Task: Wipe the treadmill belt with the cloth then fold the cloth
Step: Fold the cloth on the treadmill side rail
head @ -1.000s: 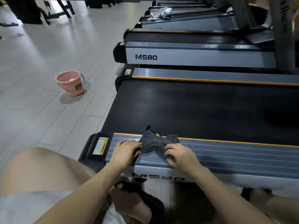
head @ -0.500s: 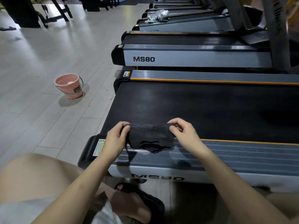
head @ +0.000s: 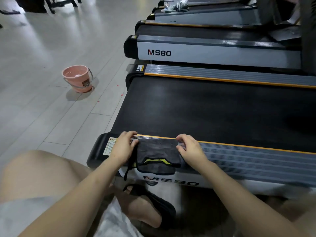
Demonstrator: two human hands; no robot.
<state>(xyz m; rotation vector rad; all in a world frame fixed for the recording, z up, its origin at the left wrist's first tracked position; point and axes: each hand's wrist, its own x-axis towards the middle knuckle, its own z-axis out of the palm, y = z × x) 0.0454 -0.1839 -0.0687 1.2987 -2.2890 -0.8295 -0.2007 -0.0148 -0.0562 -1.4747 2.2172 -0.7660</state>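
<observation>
A dark grey cloth (head: 157,151) with a yellow-green trim lies folded flat on the near side rail (head: 248,156) of the treadmill. Its lower edge and a thin black loop hang over the rail's side. My left hand (head: 124,146) holds the cloth's far left corner with curled fingers. At the far right corner, my right hand (head: 190,148) does the same. The black treadmill belt (head: 205,108) stretches just beyond the cloth, with nothing on it.
A pink bucket (head: 77,78) stands on the pale floor to the left. Another treadmill marked MS80 (head: 213,52) runs parallel beyond, with more behind it. My knee and a foot in a black sandal (head: 148,207) are below the rail.
Both hands lifted the cloth off the rail, held it stretched in the air, then laid it down flat on the rail as a neater folded rectangle.
</observation>
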